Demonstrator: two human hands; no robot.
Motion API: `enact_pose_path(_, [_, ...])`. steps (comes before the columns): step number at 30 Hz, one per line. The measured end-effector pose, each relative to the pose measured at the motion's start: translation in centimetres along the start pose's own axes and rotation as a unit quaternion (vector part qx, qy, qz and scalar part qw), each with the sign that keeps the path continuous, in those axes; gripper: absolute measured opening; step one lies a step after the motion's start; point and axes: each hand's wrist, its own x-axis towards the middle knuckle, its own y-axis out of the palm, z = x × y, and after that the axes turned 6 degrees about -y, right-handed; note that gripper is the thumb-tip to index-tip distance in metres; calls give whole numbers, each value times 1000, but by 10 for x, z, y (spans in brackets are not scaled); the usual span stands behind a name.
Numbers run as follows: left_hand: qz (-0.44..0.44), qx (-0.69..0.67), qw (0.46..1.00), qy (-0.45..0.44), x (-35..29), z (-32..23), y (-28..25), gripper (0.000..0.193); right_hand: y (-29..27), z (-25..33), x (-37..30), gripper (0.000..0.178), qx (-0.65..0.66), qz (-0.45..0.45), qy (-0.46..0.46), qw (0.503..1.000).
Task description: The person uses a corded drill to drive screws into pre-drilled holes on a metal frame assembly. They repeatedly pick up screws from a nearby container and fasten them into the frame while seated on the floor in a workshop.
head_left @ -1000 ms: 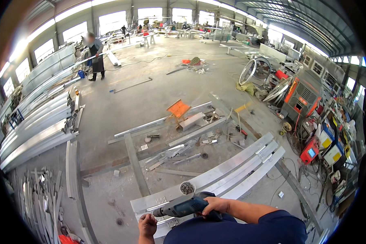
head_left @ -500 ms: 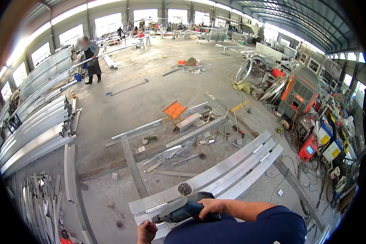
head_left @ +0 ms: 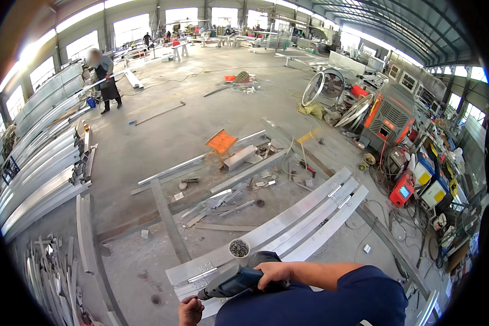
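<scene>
Power drill [head_left: 234,281]: dark teal body, black nose, slanting just on the wearer's side of the white round cup [head_left: 239,257] of small grey fasteners.
Right hand [head_left: 273,273]: wrapped around the drill's grip, below and right of the cup.
Left hand [head_left: 190,311]: fingers curled closed at the drill's nose, below and left of the cup; anything inside is hidden.
Curved silver metal strips [head_left: 293,213]: three, the farthest beneath the cup.
Orange-seated folding stool [head_left: 221,141]: beyond the cup.
</scene>
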Motion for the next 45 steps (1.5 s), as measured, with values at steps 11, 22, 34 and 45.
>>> enact_pose_path(11, [-62,151,985,56,0,-7,-19,25,0,3,6,38,46,8,18,999])
enact_pose_path(22, [-324,17,946,-4,25,26,-66,14,3,8,7,41,32,1,27,999])
enact_pose_path(34, [-208,-51,975,-60,39,56,-52,16,11,28,8,46,-40,-46,54,997])
enact_pose_path(45, [-183,-109,977,4,8,17,34,20,24,33,6,43,13,-114,82,990])
